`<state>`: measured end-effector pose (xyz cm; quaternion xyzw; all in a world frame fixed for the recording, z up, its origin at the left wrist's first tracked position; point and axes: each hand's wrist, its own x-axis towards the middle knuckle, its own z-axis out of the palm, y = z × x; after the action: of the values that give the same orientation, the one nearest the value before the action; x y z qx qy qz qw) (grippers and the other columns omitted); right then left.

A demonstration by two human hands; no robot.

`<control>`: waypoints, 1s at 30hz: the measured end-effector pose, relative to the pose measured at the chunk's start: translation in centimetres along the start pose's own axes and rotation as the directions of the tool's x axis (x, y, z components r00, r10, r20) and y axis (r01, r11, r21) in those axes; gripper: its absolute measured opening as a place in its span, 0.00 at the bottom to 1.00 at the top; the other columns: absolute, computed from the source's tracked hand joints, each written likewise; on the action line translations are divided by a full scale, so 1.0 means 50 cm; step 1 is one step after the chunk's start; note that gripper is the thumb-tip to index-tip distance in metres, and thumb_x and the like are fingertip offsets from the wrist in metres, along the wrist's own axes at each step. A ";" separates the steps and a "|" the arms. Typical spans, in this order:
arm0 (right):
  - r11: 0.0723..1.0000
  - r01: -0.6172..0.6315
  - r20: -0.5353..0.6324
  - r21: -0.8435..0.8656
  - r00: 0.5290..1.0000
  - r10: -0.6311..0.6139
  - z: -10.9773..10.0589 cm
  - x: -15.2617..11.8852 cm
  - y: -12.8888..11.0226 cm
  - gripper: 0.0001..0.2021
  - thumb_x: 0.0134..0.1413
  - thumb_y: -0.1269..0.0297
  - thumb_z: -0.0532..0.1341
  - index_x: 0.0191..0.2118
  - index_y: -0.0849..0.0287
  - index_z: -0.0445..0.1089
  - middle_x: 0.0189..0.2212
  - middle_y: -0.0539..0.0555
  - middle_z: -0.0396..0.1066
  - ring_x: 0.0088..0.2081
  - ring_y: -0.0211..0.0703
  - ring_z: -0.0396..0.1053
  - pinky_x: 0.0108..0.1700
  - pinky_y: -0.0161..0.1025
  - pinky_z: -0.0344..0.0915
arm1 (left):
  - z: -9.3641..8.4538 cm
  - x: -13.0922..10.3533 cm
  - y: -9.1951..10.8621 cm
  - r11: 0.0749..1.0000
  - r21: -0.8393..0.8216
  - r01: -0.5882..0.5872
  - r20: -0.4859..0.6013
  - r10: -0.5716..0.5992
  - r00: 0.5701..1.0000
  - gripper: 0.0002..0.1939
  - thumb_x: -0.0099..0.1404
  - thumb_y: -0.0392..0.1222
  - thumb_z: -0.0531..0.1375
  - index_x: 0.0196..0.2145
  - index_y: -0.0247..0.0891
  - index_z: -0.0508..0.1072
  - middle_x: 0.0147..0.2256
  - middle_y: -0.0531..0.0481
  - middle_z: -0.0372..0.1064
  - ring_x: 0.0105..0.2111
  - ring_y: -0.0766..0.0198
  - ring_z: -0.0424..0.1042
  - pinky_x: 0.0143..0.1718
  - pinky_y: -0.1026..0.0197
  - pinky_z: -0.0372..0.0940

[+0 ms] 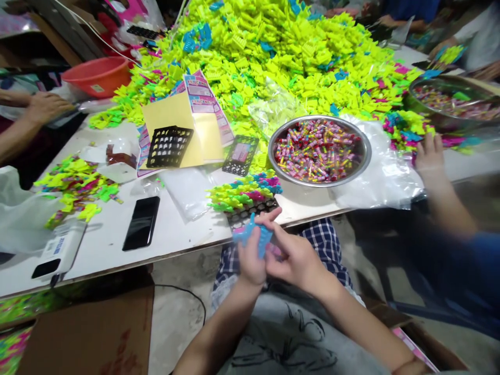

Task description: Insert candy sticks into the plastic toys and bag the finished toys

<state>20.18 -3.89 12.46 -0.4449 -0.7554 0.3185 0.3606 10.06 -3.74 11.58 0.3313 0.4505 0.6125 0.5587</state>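
My left hand [251, 260] is closed around a small blue plastic toy [265, 240] just off the table's front edge. My right hand [295, 259] meets it from the other side, its fingers pinched near a pinkish bit at the toy's lower end that looks like a wrapped candy roll. Directly beyond my hands, a black perforated tray [242, 216] carries rows of yellow, green, pink and blue plastic toys [246, 192]. To its right stands a steel bowl [367, 161] full of small wrapped candy rolls [318, 151].
A large heap of yellow plastic toys [281, 57] covers the back. Printed cards [203, 99], a black phone [141, 224] and a smaller toy pile [84, 185] lie left. A co-worker's hand [429, 153] rests at right; another person's hands [49, 107] show at far left.
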 end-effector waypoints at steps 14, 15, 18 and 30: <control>0.993 -0.112 0.080 0.042 0.991 0.109 -0.014 0.007 -0.016 0.23 0.50 0.71 0.57 0.54 0.55 0.59 0.36 0.51 0.71 0.31 0.36 0.68 0.34 0.31 0.64 | -0.007 0.010 0.000 0.994 0.027 -0.104 0.006 0.104 0.995 0.14 0.63 0.45 0.47 0.31 0.37 0.70 0.45 0.47 0.70 0.49 0.59 0.65 0.57 0.55 0.49; 0.995 -0.102 0.074 0.010 0.992 0.101 -0.013 0.007 -0.014 0.18 0.51 0.70 0.57 0.50 0.55 0.63 0.35 0.52 0.71 0.32 0.38 0.68 0.35 0.32 0.64 | -0.012 0.011 -0.001 0.989 0.052 -0.139 -0.002 0.140 0.990 0.13 0.63 0.44 0.47 0.29 0.38 0.69 0.44 0.48 0.70 0.49 0.61 0.64 0.58 0.55 0.47; 0.995 0.005 0.105 -0.098 0.995 0.005 -0.001 0.001 -0.005 0.07 0.55 0.67 0.55 0.38 0.60 0.69 0.31 0.55 0.72 0.33 0.42 0.68 0.37 0.36 0.64 | -0.027 0.010 -0.006 0.979 0.103 -0.179 -0.018 0.182 0.983 0.12 0.64 0.41 0.46 0.28 0.39 0.66 0.42 0.49 0.72 0.49 0.61 0.64 0.57 0.55 0.47; 0.986 -0.161 0.207 -0.040 0.964 0.166 0.066 0.000 0.050 0.09 0.52 0.73 0.54 0.41 0.60 0.65 0.35 0.57 0.70 0.37 0.45 0.66 0.40 0.40 0.62 | -0.067 0.024 -0.044 0.908 0.417 0.045 -0.053 -0.025 0.998 0.13 0.58 0.43 0.54 0.41 0.39 0.64 0.44 0.46 0.65 0.43 0.59 0.67 0.47 0.55 0.59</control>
<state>18.57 -3.41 8.70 -0.4738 -0.7534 0.3837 0.2464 7.66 -3.23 8.19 0.4207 0.5898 0.4995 0.4750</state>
